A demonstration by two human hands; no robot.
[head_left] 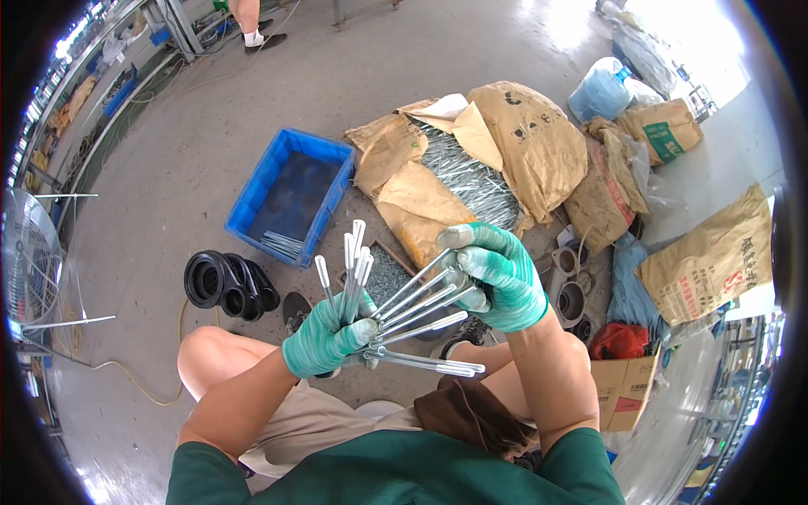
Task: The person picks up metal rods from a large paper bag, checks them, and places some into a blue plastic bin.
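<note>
Closest to me, my left hand clamps a fanned bunch of metal rods above my knees; my right hand pinches some tips. Splayed like this, I judge one could slide free onto the floor.

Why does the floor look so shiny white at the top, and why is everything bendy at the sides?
In the head view, bright light glares off the concrete floor at the upper right and washes it out; the fisheye lens bends the edges, so the fan curves; the middle stays sharp, with the left hand and right hand holding metal rods.
</note>
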